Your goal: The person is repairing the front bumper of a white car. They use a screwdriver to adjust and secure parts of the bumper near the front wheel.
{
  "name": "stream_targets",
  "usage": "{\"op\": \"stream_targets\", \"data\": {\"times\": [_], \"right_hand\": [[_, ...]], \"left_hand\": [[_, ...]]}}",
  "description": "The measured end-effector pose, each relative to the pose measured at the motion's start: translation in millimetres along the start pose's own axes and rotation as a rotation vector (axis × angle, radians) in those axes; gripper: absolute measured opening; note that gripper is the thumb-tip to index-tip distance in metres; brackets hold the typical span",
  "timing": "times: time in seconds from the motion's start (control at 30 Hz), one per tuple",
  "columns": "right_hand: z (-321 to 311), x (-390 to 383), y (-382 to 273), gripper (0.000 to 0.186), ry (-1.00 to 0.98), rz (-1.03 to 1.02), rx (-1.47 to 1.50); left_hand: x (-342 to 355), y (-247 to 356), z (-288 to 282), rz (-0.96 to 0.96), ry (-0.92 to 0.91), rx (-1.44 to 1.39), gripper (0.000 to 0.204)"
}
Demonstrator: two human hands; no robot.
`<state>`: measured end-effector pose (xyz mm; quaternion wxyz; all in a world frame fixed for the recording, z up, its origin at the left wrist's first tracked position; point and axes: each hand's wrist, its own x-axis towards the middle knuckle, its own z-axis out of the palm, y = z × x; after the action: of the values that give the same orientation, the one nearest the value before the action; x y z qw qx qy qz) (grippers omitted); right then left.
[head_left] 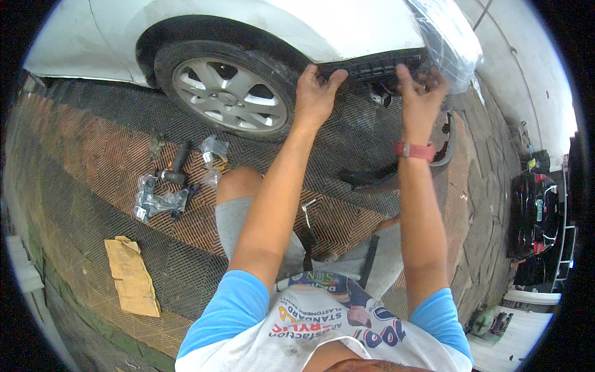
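Observation:
A black slotted plastic strip (372,67) runs along the lower edge of the white car fender (347,28), between the wheel arch and the headlight (451,53). At the strip's left end, next to the tyre, my left hand (317,96) is closed on it, thumb in front. Near the headlight my right hand (423,93), with a red wristband, has its thumb against the strip's right part. Some fingers of both hands are hidden behind the edge. The silver alloy wheel (229,96) stands left of my left hand.
On the ribbed mat (93,146) to the left lie a cordless drill (175,166), clear plastic bags (162,201) and brown paper (132,276). A metal hand tool (307,214) lies by my legs. A dark curved panel (387,181) lies below my right hand. Another black car (534,214) is far right.

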<state>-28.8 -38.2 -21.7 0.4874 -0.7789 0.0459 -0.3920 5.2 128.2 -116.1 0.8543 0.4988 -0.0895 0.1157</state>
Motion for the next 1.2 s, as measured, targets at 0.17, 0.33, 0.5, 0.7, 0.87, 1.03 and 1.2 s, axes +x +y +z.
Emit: {"op": "stream_targets", "data": {"times": [0.17,0.33,0.5,0.7,0.87,1.03,1.2], "right_hand": [[42,-43,-5,0.100,-0.280,0.349,0.482],[59,-35,6,0.089,-0.209,0.180,0.453],[62,-43,6,0.118,-0.248,0.298,0.496],[62,-33,33,0.104,-0.248,0.207,0.389],[73,-37,26,0.101,-0.199,0.069,0.419],[71,-38,31,0.093,-0.184,0.054,0.222],[78,-43,13,0.101,-0.107,0.133,0.491]], "left_hand": [[6,-5,-3,0.056,0.014,0.021,0.036],[14,-5,-14,0.067,-0.112,0.176,0.036],[31,-4,-31,0.073,-0.245,0.370,0.039],[18,-1,-19,0.227,-0.194,0.317,0.039],[24,-7,-27,0.176,-0.218,0.371,0.034],[9,8,-15,0.286,-0.081,0.491,0.030],[14,-7,-18,0.226,0.020,0.713,0.034]]}}
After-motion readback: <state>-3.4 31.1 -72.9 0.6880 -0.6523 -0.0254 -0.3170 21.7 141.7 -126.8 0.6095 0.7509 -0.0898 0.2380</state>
